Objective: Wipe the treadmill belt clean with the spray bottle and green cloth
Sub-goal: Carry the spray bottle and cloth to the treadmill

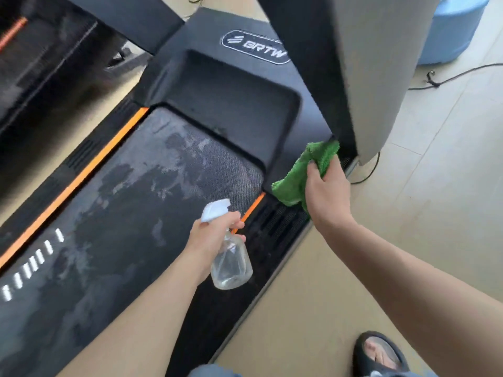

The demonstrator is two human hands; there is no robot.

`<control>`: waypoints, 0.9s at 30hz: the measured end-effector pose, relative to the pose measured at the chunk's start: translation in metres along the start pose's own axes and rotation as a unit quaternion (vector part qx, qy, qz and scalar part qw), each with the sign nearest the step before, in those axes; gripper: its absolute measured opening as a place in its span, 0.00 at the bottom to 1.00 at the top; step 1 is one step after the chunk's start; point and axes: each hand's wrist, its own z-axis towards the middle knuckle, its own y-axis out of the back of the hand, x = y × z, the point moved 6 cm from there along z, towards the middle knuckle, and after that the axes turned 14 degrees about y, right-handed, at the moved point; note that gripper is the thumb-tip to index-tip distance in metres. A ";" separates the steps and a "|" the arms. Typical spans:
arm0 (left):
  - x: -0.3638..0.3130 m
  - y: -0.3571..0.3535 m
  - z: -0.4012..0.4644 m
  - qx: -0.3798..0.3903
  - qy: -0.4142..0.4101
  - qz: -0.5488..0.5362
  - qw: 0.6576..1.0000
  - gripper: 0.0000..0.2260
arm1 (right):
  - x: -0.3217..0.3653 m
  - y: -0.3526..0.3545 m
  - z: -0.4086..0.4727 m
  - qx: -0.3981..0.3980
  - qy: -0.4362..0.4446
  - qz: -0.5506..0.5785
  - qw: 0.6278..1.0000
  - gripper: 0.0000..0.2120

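Spray bottle [230, 257] is gripped by left hand [215, 235] over near-right belt edge. Green cloth [302, 172] is clutched in right hand [328, 191] at far-right rail. Belt [130, 213] is wetted, patchy; wiping judged mostly left.

Beige tiled floor [449, 170]; black cable [460, 74] trailing across; blue tub [451, 31] far right corner.

White "BRTW" logo in an oval outline, on the treadmill's black motor cover [217, 85]
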 end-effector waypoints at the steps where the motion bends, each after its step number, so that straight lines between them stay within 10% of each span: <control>1: -0.003 0.001 0.010 -0.003 -0.009 -0.009 1.000 0.10 | 0.001 -0.007 0.005 -0.005 0.026 -0.008 1.000 0.10; 27: 0.003 0.011 0.090 0.112 -0.098 -0.001 0.989 0.16 | 0.007 -0.083 0.040 0.012 0.302 -0.141 0.943 0.05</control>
